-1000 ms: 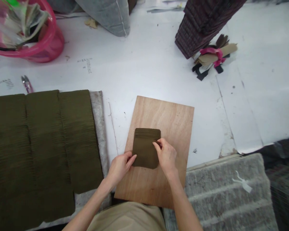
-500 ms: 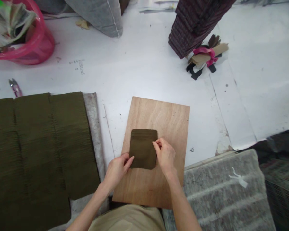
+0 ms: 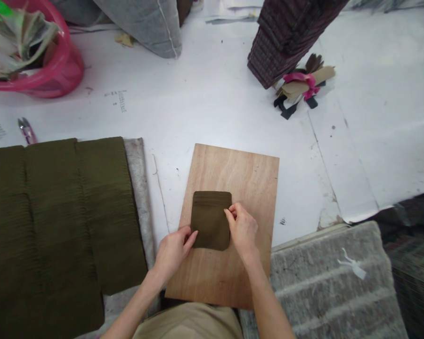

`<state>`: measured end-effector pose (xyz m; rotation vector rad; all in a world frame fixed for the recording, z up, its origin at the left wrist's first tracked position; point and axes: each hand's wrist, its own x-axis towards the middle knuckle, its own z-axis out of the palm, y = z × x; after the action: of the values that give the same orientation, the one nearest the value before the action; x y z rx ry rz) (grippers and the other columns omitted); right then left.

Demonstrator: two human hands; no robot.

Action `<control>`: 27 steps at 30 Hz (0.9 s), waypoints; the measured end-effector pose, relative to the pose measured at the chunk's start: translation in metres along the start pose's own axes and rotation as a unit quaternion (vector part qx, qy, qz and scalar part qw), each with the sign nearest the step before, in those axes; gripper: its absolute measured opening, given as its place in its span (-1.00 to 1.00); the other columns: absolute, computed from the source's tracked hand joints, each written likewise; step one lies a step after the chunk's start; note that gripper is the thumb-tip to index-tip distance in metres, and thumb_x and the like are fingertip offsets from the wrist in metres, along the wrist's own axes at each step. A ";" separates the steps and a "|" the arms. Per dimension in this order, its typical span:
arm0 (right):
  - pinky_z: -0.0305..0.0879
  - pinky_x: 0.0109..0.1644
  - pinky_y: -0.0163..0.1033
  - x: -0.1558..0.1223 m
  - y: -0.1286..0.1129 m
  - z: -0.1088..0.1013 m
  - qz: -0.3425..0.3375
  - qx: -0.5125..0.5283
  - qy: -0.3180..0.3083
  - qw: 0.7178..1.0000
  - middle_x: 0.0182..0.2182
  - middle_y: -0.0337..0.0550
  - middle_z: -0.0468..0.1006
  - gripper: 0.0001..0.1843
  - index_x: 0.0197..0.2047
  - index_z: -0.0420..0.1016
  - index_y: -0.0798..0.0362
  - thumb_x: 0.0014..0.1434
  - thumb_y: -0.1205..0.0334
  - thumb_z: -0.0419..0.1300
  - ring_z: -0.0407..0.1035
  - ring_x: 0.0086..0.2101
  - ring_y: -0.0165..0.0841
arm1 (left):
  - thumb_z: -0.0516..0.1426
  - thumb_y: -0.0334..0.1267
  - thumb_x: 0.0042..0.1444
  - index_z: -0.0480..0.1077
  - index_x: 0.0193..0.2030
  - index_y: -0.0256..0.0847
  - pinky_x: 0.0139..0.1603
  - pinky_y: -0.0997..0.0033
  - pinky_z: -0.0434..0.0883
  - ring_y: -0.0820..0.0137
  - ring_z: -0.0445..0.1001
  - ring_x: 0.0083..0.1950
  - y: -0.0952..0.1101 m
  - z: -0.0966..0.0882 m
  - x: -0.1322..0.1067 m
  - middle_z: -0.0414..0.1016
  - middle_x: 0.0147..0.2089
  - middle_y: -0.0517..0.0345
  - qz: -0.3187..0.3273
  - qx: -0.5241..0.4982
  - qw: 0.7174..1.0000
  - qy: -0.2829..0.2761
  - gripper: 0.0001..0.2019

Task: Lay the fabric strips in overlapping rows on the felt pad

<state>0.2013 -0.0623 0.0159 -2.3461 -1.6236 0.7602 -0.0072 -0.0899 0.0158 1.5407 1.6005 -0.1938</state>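
Note:
An olive-green fabric pocket piece with stitched lines across its top lies flat on a wooden board. My left hand holds its lower left edge, thumb on top and the other fingers curled at the side. At the upper right edge, my right hand pinches the fabric between thumb and fingertips. Left of the board, overlapping rows of matching olive pieces are spread on a grey cloth.
A pink basket of scraps stands at the back left, with thread snips in front of it. Dark patterned fabric and a tied bundle of strips are at the back right. Grey padded cloth lies at the lower right.
The whole view has shifted slightly. Both hands keep the same grip on the pocket piece, which has not visibly moved on the board.

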 end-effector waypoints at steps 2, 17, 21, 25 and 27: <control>0.04 -0.41 -0.30 0.000 0.000 0.001 -0.010 0.004 0.014 1.000 -0.45 -0.30 0.52 -0.86 -0.25 0.41 -0.03 0.28 0.10 0.13 0.38 -0.47 -0.40 | -0.07 -0.05 0.30 0.20 -0.46 -0.17 -0.46 0.48 0.02 0.46 0.25 -0.56 0.002 -0.001 -0.001 0.29 -0.59 0.26 -0.003 0.021 1.000 0.003 -0.65; 0.16 -0.38 -0.31 0.013 0.001 -0.012 -0.101 0.027 -0.031 0.994 -0.37 -0.26 0.45 -0.88 -0.37 0.39 0.01 0.22 0.28 0.13 0.34 -0.43 -0.43 | 0.18 -0.30 0.14 0.21 0.16 -0.25 -0.07 0.25 0.44 0.19 0.44 -0.01 0.005 -0.011 0.009 0.42 0.00 -0.07 0.173 0.125 0.961 0.178 -0.55; 0.26 -0.19 -0.24 0.005 0.003 -0.015 -0.202 0.036 -0.010 0.979 -0.28 -0.15 0.49 -0.91 -0.33 0.38 0.02 0.22 0.35 0.12 0.36 -0.23 -0.32 | 0.20 -0.45 0.06 0.05 0.33 -0.23 0.20 0.06 0.33 0.08 0.27 0.25 0.009 -0.020 0.021 0.26 0.23 -0.18 0.265 0.140 0.935 0.188 -0.31; 0.31 -0.07 -0.18 -0.004 0.011 -0.014 -0.258 0.123 -0.035 0.958 -0.23 -0.13 0.54 -0.89 -0.30 0.39 0.02 0.24 0.37 0.09 0.39 -0.16 -0.30 | 0.19 -0.52 0.03 -0.06 0.39 -0.18 0.30 0.07 0.23 0.10 0.10 0.38 0.016 -0.033 0.031 0.16 0.35 -0.12 0.336 0.167 0.917 0.134 -0.19; 0.33 -0.07 -0.18 -0.007 0.014 -0.014 -0.251 0.154 -0.062 0.954 -0.24 -0.14 0.56 -0.89 -0.27 0.41 0.01 0.26 0.34 0.07 0.42 -0.18 -0.32 | 0.20 -0.52 0.02 -0.05 0.39 -0.19 0.28 0.09 0.23 0.12 0.15 0.34 0.020 -0.039 0.034 0.25 0.29 -0.09 0.353 0.180 0.913 0.101 -0.19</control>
<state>0.2179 -0.0722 0.0236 -1.6035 -1.8776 0.9685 -0.0033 -0.0354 0.0255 2.3946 1.0876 0.0841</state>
